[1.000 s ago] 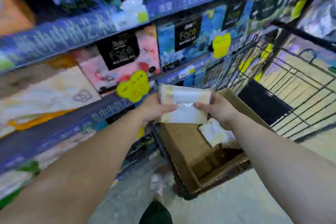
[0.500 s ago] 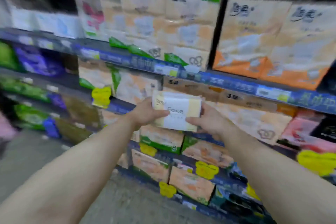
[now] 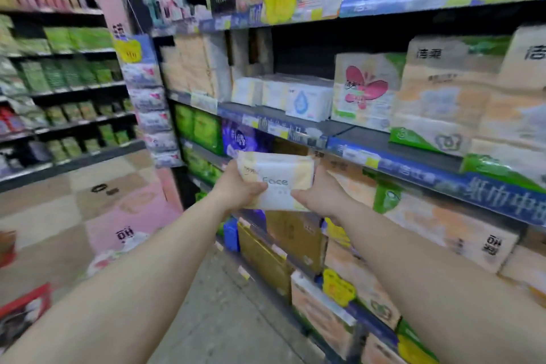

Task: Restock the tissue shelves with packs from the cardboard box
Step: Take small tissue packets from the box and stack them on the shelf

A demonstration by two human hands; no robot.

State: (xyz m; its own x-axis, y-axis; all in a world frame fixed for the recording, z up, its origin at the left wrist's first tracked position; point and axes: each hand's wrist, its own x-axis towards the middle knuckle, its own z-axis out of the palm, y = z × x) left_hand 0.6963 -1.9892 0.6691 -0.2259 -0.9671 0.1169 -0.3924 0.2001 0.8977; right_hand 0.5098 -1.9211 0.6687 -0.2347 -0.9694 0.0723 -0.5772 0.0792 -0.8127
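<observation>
1. The left hand [image 3: 236, 188] gripped the left end of a soft white-and-pale-yellow plastic tissue pack printed "Face" [image 3: 276, 183], its thumb curled over the front face.
2. The right hand [image 3: 320, 196] gripped the pack's right end, its thumb pressed on the lower front edge; the fingers behind the pack were hidden.
3. The tissue pack was held in the air between both hands, lying lengthwise and tilted slightly, in front of the blue-edged shelf lip [image 3: 351, 152] and below the grey shelf board [image 3: 339, 128] above it.
4. On that shelf board, a row of small white tissue packs [image 3: 283, 93] stood well back, with a white pack bearing a blue droplet [image 3: 308, 103] at the front of the row.
5. Just beside the droplet pack, to its right, stood a cream bundle printed with a pink butterfly [image 3: 365, 89], and further right a stack of large beige tissue bundles with green corners [image 3: 449, 97].
6. A bare stretch of the grey shelf board lay in front of the butterfly bundle.
7. Below the hands, brown and gold cartons [image 3: 292, 239] filled a lower shelf, with yellow price tags [image 3: 338, 287] hanging from the shelf edges.
8. Across the aisle at the left, dark shelves of green packets [image 3: 68, 74] were blurred.
</observation>
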